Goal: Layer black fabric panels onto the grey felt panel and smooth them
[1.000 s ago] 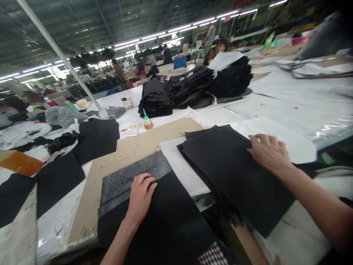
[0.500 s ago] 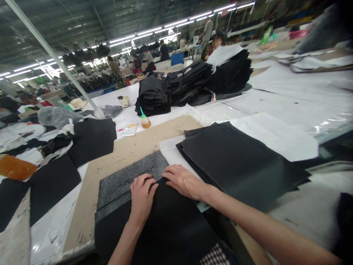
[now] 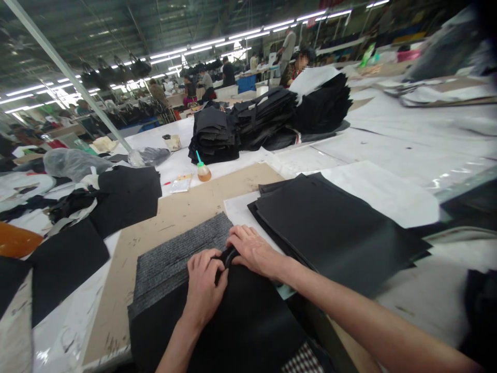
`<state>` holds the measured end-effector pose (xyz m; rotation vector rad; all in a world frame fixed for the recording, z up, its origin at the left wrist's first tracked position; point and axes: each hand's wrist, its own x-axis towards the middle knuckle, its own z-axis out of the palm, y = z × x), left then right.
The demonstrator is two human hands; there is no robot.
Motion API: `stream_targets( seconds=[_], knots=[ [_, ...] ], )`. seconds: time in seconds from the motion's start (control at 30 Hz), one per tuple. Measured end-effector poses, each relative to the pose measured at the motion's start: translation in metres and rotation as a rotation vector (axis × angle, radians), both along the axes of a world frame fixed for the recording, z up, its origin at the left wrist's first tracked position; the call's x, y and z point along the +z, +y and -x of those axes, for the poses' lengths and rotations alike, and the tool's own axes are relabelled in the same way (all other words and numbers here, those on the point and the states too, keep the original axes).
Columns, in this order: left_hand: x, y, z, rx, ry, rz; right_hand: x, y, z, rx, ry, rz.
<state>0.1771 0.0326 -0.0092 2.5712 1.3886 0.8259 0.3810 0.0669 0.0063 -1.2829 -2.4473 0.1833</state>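
A smooth black sheet (image 3: 248, 316) lies over a grey ribbed fabric piece (image 3: 171, 264) at the front of the table and hangs toward me. My left hand (image 3: 206, 280) grips the sheet's far edge, thumb and fingers curled round it. Just to its right, my right hand (image 3: 250, 249) pinches the same edge. Between the two hands the black material is bunched up in a small raised fold. The fingertips of both hands are partly hidden by the fold.
Right of my hands lies a stack of black sheets (image 3: 337, 223). A bottle with a green spout (image 3: 203, 171) stands beyond the beige board (image 3: 116, 269). Piled black pieces (image 3: 264, 116) sit farther back, near a seated person (image 3: 297, 67). More black pieces (image 3: 70, 248) lie at left.
Both hands were lying on the black sheet's edge, which was flat. Now the fingers have curled in and the edge between them is lifted into a fold.
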Motion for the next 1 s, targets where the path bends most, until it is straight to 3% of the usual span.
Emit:
stream_targets(
  seconds=[0.07, 0.23, 0.4, 0.57, 0.7, 0.87, 0.93, 1.0],
  knots=[
    [0.0, -0.002, -0.001, -0.031, 0.023, -0.024, 0.004, 0.0, 0.0, 0.029, 0.017, -0.049],
    [-0.012, -0.001, 0.0, -0.077, 0.049, -0.088, 0.002, 0.005, -0.008, 0.277, 0.013, 0.007],
    [-0.038, 0.015, 0.02, -0.01, -0.014, -0.157, 0.0, 0.01, -0.009, 0.175, -0.06, 0.02],
    [-0.047, 0.02, 0.071, -0.062, 0.143, -0.314, 0.008, 0.013, -0.002, 0.133, -0.13, -0.02],
    [-0.04, -0.001, 0.133, -0.054, 0.29, -0.343, 0.006, 0.011, -0.003, 0.154, -0.086, 0.054],
    [-0.022, -0.045, 0.214, 0.149, 0.398, -0.134, -0.007, 0.008, -0.009, 0.132, 0.099, 0.123],
    [-0.01, -0.054, 0.23, 0.279, 0.402, -0.107, -0.012, 0.009, -0.011, 0.153, 0.193, 0.165],
    [0.004, -0.055, 0.226, 0.423, 0.372, -0.138, -0.017, 0.011, -0.012, 0.173, 0.276, 0.194]
  ],
)
